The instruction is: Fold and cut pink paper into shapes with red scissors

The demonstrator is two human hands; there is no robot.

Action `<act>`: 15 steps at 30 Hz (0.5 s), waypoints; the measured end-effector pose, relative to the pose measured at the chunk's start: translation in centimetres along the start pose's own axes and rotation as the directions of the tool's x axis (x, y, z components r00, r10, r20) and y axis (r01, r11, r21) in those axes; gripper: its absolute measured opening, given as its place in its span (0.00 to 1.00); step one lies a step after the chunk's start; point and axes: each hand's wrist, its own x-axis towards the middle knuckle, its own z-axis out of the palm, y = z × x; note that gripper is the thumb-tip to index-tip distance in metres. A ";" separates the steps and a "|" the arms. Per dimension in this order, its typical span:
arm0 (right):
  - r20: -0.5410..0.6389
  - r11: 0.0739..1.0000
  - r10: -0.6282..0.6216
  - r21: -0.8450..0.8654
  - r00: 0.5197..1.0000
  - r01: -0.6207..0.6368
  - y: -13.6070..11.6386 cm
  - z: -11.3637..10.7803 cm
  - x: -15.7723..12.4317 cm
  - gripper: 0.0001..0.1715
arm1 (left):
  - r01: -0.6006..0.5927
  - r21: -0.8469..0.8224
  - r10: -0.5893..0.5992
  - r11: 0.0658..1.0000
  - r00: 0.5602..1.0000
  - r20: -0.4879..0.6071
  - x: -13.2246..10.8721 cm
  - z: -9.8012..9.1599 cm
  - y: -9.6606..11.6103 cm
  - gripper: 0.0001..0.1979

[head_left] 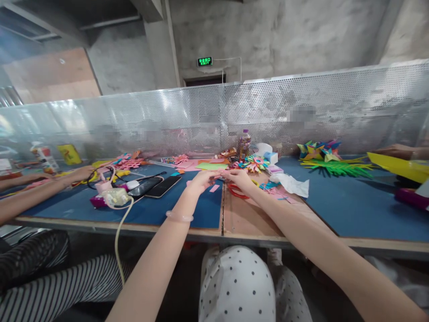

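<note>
Both my arms reach out over the table. My left hand point(200, 180) and my right hand point(238, 177) meet above the seam between the blue mat point(150, 210) and the bare board point(241, 217). Their fingertips pinch a small pink paper piece point(218, 175) between them. A pale bangle point(179, 217) sits on my left wrist. Red-handled scissors point(237, 191) lie just under my right hand. A loose pink scrap point(214, 188) lies on the mat below my hands.
Two phones point(157, 185) and a white charger with cable point(115, 197) lie at left, by another person's arms point(40, 188). Paper flowers point(255, 163), a bottle point(244, 143), white tissue point(291, 184), green and coloured paper stars point(330, 156) and a perforated metal screen point(301, 107) lie beyond. Another hand holds yellow paper point(400, 166) at right.
</note>
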 end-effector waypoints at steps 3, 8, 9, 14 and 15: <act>0.086 0.999 -0.009 0.043 0.996 0.005 0.0 0.0 -0.1 0.22 | 0.116 -0.076 -0.117 0.990 0.993 0.002 0.2 0.0 0.0 0.14; 0.153 0.996 -0.023 0.087 0.988 0.010 -0.5 0.9 -0.4 0.19 | 0.129 -0.194 -0.129 0.972 0.992 0.011 0.4 0.0 0.0 0.09; 0.144 0.995 -0.020 0.095 0.989 0.006 -0.6 1.0 -0.5 0.20 | 0.130 -0.196 -0.129 0.972 0.992 0.018 0.4 0.0 0.0 0.09; 0.107 0.994 -0.038 0.109 0.993 0.026 -0.7 0.8 -0.3 0.23 | 0.159 -0.234 -0.162 0.959 0.987 0.007 0.3 0.0 0.2 0.08; 0.093 0.996 -0.030 0.088 0.995 0.021 -0.6 0.7 -0.2 0.23 | 0.165 -0.243 -0.169 0.956 0.986 0.004 0.3 0.0 0.2 0.07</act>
